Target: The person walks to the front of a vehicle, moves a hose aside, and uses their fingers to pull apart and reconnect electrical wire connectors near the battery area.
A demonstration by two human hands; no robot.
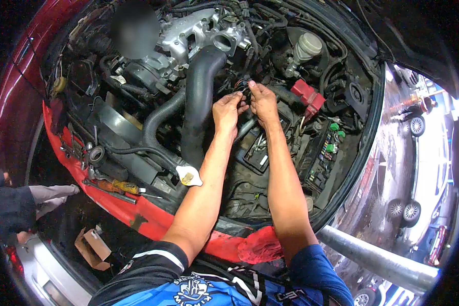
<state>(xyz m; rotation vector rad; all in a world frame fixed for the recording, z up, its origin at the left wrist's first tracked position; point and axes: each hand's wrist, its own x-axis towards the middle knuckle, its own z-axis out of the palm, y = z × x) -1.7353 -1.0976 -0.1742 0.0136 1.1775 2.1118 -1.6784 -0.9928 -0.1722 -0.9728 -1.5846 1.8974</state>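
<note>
Both my hands are close together over the middle of the engine bay. My left hand (227, 113) is closed, fingertips pinched at thin dark wires (244, 84). Beside it on the right, my right hand (262, 104) is also closed, thumb and finger pressed on the same wires. The wire ends between the fingertips are too small to make out. A thick black hose (196, 97) runs just left of my left hand. To the right of my right hand is a red cover (308, 98). Below the hands lies a black tray (255, 157).
A white radiator cap (189, 176) is beside my left forearm. Screwdrivers (118, 186) and other tools lie on the red front edge (153, 214). The fuse box (319, 155) is right of my right forearm. A person (10, 204) stands at the far left, near a cardboard box (93, 248).
</note>
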